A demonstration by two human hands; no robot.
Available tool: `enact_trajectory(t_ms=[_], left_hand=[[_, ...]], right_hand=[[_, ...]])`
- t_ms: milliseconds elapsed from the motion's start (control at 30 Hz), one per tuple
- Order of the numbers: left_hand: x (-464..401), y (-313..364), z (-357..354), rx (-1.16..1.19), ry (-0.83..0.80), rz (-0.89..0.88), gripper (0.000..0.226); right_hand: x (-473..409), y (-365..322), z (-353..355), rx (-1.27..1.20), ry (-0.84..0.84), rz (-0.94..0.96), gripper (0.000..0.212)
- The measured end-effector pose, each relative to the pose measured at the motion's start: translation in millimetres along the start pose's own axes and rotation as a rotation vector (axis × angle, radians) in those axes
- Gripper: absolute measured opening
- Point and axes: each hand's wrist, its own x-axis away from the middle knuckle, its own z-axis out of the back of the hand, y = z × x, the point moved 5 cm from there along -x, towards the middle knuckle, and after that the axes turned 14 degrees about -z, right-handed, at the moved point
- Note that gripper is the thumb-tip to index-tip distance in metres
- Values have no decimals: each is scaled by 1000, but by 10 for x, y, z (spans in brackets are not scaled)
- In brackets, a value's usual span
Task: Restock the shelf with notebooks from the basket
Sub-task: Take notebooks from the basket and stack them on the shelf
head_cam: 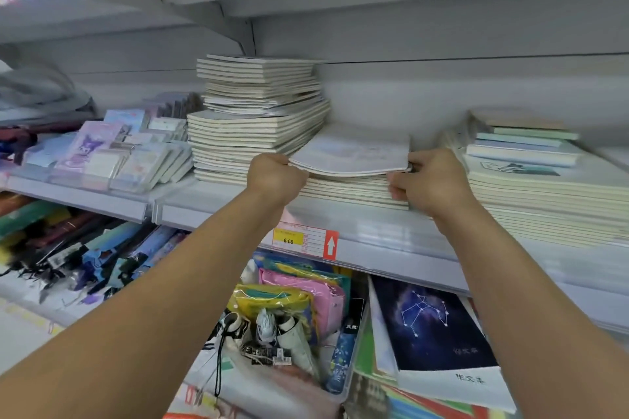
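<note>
Placement step, frame centre: my left hand [276,177] and right hand [429,180] each pinched an end of a pale notebook [354,155] atop the low stack [354,192] on the shelf [374,231]. Next, I judged, squaring and release.

On the shelf [374,235], open air sits above the low middle stack [354,192], up to the shelf above. A tall stack [258,119] walls in this gap on the left, touching the low stack. Another stack [544,194] closes it on the right. Both hands [275,177] [430,180] occupy the front edge there. Small packs [112,156] crowd the shelf's left end.
</note>
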Motion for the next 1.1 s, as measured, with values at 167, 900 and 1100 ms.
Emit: enact_trajectory(t_ms=[167,900,1100], left_hand=[[-31,44,-52,-102,-68,-82,27],[2199,-1238,1882,-1290,-1223,196,57],[2211,-1328,2122,-1358,-1284,231,60]], right_hand=[[18,-13,-137,285,79,30,24],[2516,3540,-2760,1222,-1062,-95,53],[2480,4493,-2423,1370,-805,-326,128]])
